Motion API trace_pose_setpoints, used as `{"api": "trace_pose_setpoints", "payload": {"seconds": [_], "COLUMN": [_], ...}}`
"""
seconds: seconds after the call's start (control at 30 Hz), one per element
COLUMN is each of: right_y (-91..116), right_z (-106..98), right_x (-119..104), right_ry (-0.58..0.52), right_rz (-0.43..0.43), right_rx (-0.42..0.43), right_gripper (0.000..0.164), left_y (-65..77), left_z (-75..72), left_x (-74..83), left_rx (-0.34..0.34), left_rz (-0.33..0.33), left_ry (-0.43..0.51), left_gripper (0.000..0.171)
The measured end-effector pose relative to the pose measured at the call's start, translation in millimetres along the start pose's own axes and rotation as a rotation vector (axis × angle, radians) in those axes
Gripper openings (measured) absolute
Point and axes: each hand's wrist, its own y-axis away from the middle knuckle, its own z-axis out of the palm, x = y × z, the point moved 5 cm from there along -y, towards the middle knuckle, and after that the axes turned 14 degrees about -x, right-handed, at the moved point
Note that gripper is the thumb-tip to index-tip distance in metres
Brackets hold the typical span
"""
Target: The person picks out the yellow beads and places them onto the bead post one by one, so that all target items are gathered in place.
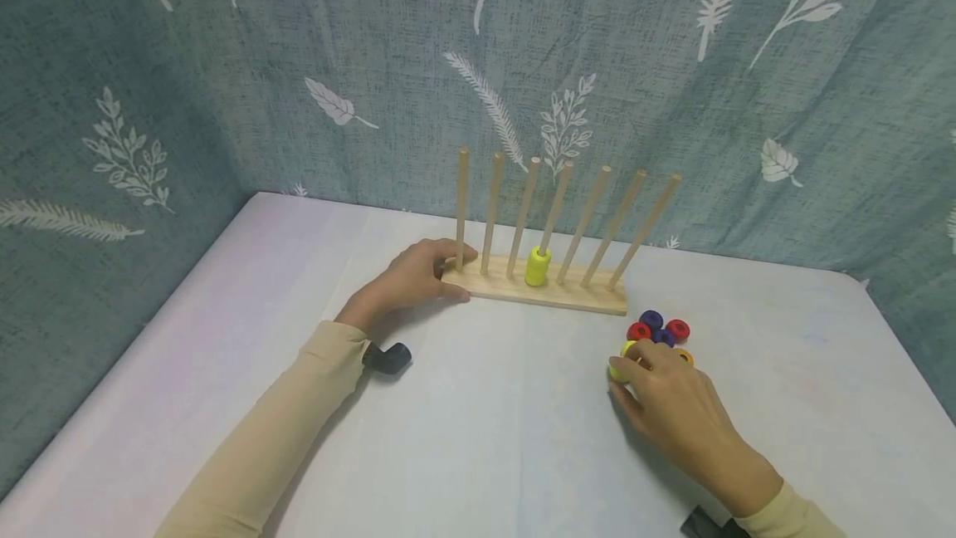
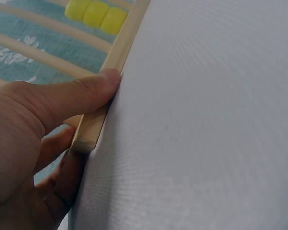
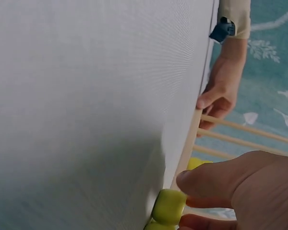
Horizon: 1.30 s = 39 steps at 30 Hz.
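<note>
A wooden peg rack (image 1: 548, 292) with a row of upright pegs stands on the table. My left hand (image 1: 411, 276) grips its left end, thumb along the front edge and fingers behind, as the left wrist view (image 2: 81, 129) of the base's end confirms. Three yellow beads (image 2: 97, 14) are stacked on the middle peg. To the right of the rack, my right hand (image 1: 672, 397) pinches a yellow bead (image 3: 169, 207) between thumb and fingers, low over the table. Another yellow bead (image 3: 158, 225) shows just below it, partly cut off by the frame.
Beyond the right fingers lie loose red beads (image 1: 678, 330), dark blue beads (image 1: 651, 320) and an orange bead (image 1: 684, 356), some partly hidden by the hand. A white cloth (image 1: 463, 422) covers the table. A patterned green curtain (image 1: 388, 65) hangs behind and at the sides.
</note>
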Motion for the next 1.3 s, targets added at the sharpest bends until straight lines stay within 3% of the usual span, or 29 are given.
{"api": "trace_pose_setpoints", "payload": {"seconds": [0.23,0.7,1.3], "right_y": [1.9,-0.9,3.7], "right_z": [2.0,0.6,-3.8], "right_x": [-0.4,-1.0,-5.0], "right_ry": [0.037,0.070,-0.039], "right_rz": [0.012,-0.013,-0.042], "right_rx": [-0.054,-0.035,-0.011], "right_gripper": [0.032,0.033,0.029], "left_y": [0.0,-0.7,-2.1], "left_z": [0.6,0.1,-0.3], "left_x": [-1.2,0.0,-2.2], "left_rx": [-0.004,0.003,0.001], "left_rz": [0.001,-0.004,-0.027], "left_ry": [-0.002,0.006,-0.009], "left_gripper": [0.060,0.061,0.061]}}
